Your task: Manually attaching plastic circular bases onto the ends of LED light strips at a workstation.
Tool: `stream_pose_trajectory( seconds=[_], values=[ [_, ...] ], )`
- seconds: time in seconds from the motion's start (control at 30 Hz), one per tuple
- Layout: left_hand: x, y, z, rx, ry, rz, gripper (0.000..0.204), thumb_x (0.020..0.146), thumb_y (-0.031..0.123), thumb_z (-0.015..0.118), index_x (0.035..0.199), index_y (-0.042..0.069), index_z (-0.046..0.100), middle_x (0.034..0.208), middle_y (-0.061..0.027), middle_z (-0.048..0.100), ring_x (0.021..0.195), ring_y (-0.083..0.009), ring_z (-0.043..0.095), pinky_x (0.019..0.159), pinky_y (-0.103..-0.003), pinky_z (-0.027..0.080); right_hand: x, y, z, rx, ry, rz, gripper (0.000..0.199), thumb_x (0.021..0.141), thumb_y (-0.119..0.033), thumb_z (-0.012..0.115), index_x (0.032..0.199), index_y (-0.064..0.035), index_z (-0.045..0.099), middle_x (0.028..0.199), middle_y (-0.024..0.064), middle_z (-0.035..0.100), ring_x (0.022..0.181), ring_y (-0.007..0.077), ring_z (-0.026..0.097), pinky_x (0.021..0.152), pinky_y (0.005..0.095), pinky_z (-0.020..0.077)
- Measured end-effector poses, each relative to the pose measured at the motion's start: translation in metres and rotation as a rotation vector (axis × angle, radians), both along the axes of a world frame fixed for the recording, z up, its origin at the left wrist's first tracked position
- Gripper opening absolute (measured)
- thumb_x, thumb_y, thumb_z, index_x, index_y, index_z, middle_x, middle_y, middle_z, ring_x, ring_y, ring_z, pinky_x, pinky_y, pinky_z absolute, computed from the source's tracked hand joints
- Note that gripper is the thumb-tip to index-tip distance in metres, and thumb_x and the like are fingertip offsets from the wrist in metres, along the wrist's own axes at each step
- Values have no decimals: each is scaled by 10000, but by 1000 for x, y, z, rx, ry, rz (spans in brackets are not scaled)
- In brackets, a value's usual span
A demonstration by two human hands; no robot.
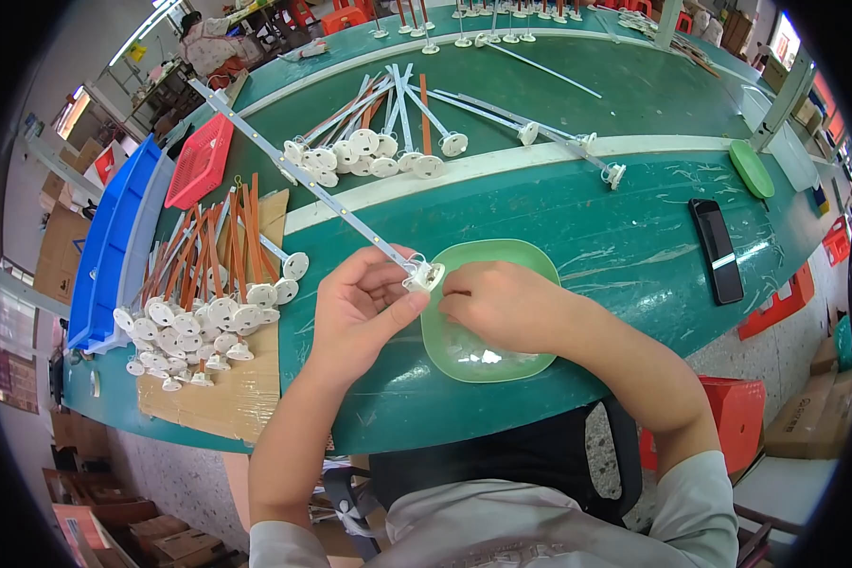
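My left hand (362, 308) is closed round the lower end of a long, narrow LED strip (312, 185), which slants up and away to the left. A white round base with thin wires (426, 275) is fixed at the strip's near end, beside my thumb. Close to that base, my right hand (502, 301) reaches over a light green plastic bowl (488, 371) with its fingers curled together. Whatever those fingers hold is hidden. Small clear or shiny bits seem to lie in the bowl.
Strips with white round bases (185, 322) lie piled on cardboard (213, 415) at left; another pile (364, 151) lies farther back. A red basket (201, 163) and blue tray (114, 246) stand left. A phone (717, 251) and green dish (751, 168) lie right. Someone (213, 47) sits far off.
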State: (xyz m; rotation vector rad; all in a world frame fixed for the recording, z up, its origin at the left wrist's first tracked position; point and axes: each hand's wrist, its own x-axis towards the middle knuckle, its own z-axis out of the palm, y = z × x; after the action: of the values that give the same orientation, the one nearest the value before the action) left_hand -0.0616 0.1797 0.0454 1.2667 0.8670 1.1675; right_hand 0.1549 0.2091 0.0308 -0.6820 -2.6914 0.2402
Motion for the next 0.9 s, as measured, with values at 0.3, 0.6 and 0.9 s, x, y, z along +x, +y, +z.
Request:
stream_pose_trajectory(
  seconds=[0.3,0.6,0.9],
  values=[
    [1,0,2,-2,-20,3,425,823,-6,756,1209,-3,578,1074,-105,695,950,-121,646,862,-267,516,3,3,2,-17,-44,-15,152,778,-101,611,881,2,655,854,140,658,811,316,679,726,418,554],
    [-3,0,1,33,44,-3,419,847,44,737,1221,-9,555,1106,-145,688,997,-194,659,894,-355,541,1,6,1,25,-31,-105,117,778,-113,633,827,-7,628,775,137,635,718,313,664,654,416,544],
    [-3,-5,3,100,-144,82,448,829,12,733,1224,28,523,1210,-199,632,1049,-249,646,934,-352,519,2,3,24,297,550,-86,128,722,-16,728,818,-12,645,777,104,657,656,266,664,594,352,549]
  ],
)
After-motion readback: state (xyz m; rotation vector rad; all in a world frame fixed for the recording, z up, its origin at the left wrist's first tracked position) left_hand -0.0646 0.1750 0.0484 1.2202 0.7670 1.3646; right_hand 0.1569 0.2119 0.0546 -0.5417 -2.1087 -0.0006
